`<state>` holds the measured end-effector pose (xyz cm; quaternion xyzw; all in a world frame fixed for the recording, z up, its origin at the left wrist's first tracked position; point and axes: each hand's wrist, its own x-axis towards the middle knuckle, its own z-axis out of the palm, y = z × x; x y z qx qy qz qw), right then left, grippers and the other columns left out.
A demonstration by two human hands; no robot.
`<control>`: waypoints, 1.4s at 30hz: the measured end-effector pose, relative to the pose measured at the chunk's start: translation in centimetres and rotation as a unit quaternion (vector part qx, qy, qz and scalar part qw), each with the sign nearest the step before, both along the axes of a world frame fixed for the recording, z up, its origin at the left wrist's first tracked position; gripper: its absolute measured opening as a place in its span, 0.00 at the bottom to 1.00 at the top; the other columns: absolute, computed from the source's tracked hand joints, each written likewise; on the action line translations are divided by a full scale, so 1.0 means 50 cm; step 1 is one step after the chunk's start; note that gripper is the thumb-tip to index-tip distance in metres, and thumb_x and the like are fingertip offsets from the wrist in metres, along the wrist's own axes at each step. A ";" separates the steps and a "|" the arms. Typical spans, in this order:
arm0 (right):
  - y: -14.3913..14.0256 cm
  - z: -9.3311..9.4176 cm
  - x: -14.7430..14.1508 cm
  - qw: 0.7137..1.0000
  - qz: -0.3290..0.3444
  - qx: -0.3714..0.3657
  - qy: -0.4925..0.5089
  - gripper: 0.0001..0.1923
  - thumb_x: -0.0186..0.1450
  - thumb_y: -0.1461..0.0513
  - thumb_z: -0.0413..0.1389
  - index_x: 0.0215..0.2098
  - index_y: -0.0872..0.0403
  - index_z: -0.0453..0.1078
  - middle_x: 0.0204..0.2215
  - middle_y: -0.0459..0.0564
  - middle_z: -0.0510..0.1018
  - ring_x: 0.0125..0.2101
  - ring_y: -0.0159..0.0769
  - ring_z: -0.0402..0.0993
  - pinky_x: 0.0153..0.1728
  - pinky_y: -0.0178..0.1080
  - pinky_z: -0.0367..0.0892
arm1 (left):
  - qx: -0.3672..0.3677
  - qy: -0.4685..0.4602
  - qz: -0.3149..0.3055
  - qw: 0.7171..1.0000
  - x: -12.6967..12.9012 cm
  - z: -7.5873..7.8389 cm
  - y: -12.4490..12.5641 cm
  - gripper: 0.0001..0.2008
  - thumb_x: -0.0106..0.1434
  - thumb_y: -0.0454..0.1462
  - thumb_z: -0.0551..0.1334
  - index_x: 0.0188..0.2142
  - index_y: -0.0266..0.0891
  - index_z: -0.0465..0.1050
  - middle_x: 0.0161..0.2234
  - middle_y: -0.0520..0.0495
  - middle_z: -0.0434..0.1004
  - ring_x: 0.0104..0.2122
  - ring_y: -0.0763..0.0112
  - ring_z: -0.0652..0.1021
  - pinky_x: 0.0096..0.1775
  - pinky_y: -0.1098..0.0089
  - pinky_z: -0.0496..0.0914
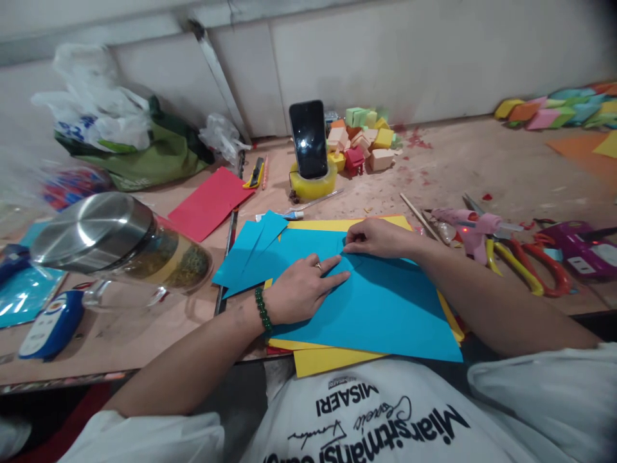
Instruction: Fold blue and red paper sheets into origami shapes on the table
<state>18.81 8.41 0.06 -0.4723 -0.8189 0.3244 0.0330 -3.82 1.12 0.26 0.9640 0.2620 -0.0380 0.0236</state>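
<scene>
Blue paper lies atop yellow sheets, seemingly steadied by the ungrasping left hand while the right hand bends its fingers, grip unclear, for close work likely needing steady pressure next.

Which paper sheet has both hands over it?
The large blue sheet: left hand and right hand are over it. It tops the yellow sheets; smaller blue pieces sit to its left, and the red sheet lies apart, near the cutter.

Head view, facing forward and down, close over table, edges seemingly blurred
</scene>
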 end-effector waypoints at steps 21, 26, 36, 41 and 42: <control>-0.007 0.014 -0.004 1.000 0.006 -0.015 -0.020 0.13 0.60 0.52 0.57 0.32 0.55 0.74 0.23 0.47 0.76 0.26 0.33 0.68 0.27 0.34 0.57 | -0.007 -0.013 0.025 1.000 0.000 -0.008 -0.005 0.22 0.72 0.39 0.45 0.63 0.46 0.62 0.64 0.35 0.58 0.42 0.58 0.72 0.44 0.55 0.69; -0.008 0.016 -0.006 0.999 0.017 -0.002 -0.039 0.14 0.63 0.54 0.54 0.32 0.55 0.74 0.24 0.48 0.76 0.25 0.32 0.67 0.26 0.33 0.56 | -0.026 -0.017 0.022 0.999 0.000 -0.004 -0.005 0.23 0.72 0.38 0.43 0.62 0.44 0.63 0.67 0.35 0.53 0.40 0.58 0.72 0.43 0.54 0.68; -0.017 0.027 -0.028 0.993 -0.023 0.017 -0.116 0.11 0.63 0.56 0.55 0.32 0.54 0.76 0.29 0.50 0.80 0.28 0.35 0.70 0.26 0.35 0.55 | -0.035 -0.014 0.010 0.999 0.000 -0.004 0.002 0.23 0.72 0.38 0.44 0.63 0.44 0.62 0.65 0.37 0.59 0.40 0.58 0.72 0.44 0.55 0.67; -0.017 0.026 -0.032 0.992 -0.029 0.018 -0.125 0.10 0.62 0.56 0.56 0.32 0.53 0.76 0.28 0.49 0.80 0.28 0.35 0.71 0.25 0.35 0.55 | -0.039 -0.025 0.013 0.999 -0.001 -0.006 0.003 0.22 0.72 0.38 0.46 0.62 0.45 0.63 0.64 0.39 0.61 0.41 0.59 0.72 0.44 0.56 0.67; -0.016 0.026 -0.032 0.991 -0.032 0.016 -0.129 0.10 0.62 0.56 0.56 0.32 0.53 0.76 0.28 0.49 0.79 0.28 0.35 0.71 0.25 0.35 0.55 | -0.039 -0.026 0.013 0.999 -0.001 -0.006 0.004 0.22 0.71 0.38 0.46 0.62 0.45 0.63 0.64 0.39 0.61 0.41 0.59 0.73 0.44 0.56 0.67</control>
